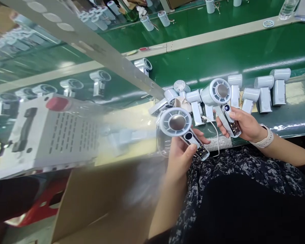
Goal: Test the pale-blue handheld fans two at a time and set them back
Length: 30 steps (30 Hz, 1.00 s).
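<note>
My left hand grips the handle of a pale blue hand-held fan, its round head facing up and its thumb near a dark button. My right hand is closed around the handle of a second fan, whose small round display is lit. A thin white cable runs between the two. Both fans are held over my lap at the front edge of the green bench. A pale wristband sits on my right wrist.
Several more fans lie in a row on the bench behind my hands. More stand blurred at the left. A grey metal rail crosses diagonally. A white box with a red cap and a cardboard box sit lower left.
</note>
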Tool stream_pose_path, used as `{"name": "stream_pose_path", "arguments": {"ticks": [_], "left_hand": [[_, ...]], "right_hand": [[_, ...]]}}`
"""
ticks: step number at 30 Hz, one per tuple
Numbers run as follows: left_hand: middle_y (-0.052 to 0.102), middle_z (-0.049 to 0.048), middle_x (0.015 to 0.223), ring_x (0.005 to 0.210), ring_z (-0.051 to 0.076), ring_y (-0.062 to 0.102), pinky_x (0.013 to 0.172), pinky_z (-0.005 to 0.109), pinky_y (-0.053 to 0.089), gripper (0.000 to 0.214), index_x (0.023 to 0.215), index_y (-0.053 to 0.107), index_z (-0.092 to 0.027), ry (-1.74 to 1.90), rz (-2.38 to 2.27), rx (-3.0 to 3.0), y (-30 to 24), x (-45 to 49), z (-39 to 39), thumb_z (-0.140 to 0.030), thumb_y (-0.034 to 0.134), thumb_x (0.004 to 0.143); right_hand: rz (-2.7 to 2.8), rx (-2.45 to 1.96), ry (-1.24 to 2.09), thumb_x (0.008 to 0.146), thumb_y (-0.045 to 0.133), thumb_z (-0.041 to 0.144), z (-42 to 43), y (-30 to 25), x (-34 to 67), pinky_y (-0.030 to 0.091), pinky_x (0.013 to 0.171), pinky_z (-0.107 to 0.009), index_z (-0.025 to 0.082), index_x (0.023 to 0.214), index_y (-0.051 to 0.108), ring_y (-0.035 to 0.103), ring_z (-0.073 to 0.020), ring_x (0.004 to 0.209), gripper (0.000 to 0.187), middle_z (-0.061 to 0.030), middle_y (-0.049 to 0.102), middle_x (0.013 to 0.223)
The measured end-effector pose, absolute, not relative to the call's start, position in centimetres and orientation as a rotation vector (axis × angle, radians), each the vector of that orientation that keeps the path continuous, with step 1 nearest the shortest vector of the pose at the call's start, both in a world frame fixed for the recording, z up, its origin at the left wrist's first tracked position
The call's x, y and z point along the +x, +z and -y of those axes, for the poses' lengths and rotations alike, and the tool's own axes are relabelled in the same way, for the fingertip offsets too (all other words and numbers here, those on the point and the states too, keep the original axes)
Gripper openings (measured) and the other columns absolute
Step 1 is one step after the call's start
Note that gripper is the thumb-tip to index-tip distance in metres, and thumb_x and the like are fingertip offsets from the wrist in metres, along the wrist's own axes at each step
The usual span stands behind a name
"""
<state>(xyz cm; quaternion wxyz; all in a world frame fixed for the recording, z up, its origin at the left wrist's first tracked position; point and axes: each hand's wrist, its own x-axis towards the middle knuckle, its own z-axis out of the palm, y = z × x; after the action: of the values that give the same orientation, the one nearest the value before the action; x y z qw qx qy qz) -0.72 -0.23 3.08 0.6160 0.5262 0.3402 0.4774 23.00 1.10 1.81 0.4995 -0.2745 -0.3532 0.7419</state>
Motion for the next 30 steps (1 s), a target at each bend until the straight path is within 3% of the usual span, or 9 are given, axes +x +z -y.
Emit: {"name": "stream_pose_path", "arguments": {"ticks": [6,12,18,21,24,30], "left_hand": [[0.072,0.0011,0.098,0.078,0.02,0.076,0.083,0.04,0.066,0.039,0.122,0.059,-0.024,1.129,-0.789,1.15,3.3,0.5,1.1,-0.047,0.076,0.095],[0.075,0.0047,0.107,0.083,0.021,0.077,0.084,0.041,0.065,0.04,0.123,0.057,-0.023,1.097,-0.779,1.177,3.1,0.7,0.6,-0.048,0.073,0.096],[0.077,0.0014,0.098,0.063,0.015,0.072,0.054,0.026,0.055,0.053,0.11,0.052,-0.026,1.16,-0.901,1.065,3.1,1.3,0.2,-0.05,0.09,0.083],[0.076,0.0005,0.089,0.052,0.014,0.065,0.045,0.024,0.047,0.047,0.108,0.051,-0.026,1.223,-0.92,0.988,3.5,1.6,0.2,-0.059,0.079,0.09],[0.078,0.0012,0.082,0.048,0.017,0.066,0.042,0.027,0.048,0.045,0.107,0.051,-0.026,1.255,-0.865,0.963,3.8,1.6,0.1,-0.064,0.07,0.092],[0.082,0.0046,0.089,0.054,0.02,0.073,0.046,0.029,0.055,0.045,0.117,0.05,-0.024,1.212,-0.771,0.964,3.8,1.3,-0.1,-0.057,0.068,0.092]], "right_hand": [[0.836,-0.658,1.821,0.097,0.068,0.046,-1.2,1.8,22.8,0.055,0.047,-0.025,0.014,0.11,0.063,0.064,-0.0132,0.056,0.036,-0.0055,0.072,0.085],[0.889,-0.658,1.774,0.097,0.071,0.047,-0.4,2.1,23.2,0.054,0.048,-0.025,0.016,0.108,0.062,0.065,-0.0139,0.06,0.034,-0.0056,0.072,0.088],[0.901,-0.541,1.857,0.1,0.068,0.047,-0.5,1.4,23.7,0.059,0.059,-0.028,0.017,0.106,0.063,0.067,-0.0161,0.067,0.031,-0.0065,0.072,0.087],[0.956,-0.471,1.871,0.103,0.067,0.043,-0.5,1.5,23.9,0.059,0.063,-0.027,0.016,0.106,0.065,0.068,-0.0149,0.072,0.028,-0.0065,0.072,0.089],[0.968,-0.467,1.85,0.103,0.069,0.043,-0.4,1.9,23.8,0.059,0.063,-0.025,0.013,0.107,0.066,0.069,-0.0136,0.07,0.03,-0.006,0.072,0.088],[0.903,-0.524,1.85,0.1,0.073,0.041,-0.3,2.1,23.4,0.059,0.059,-0.024,0.012,0.107,0.065,0.067,-0.0125,0.066,0.031,-0.0051,0.072,0.088]]}}
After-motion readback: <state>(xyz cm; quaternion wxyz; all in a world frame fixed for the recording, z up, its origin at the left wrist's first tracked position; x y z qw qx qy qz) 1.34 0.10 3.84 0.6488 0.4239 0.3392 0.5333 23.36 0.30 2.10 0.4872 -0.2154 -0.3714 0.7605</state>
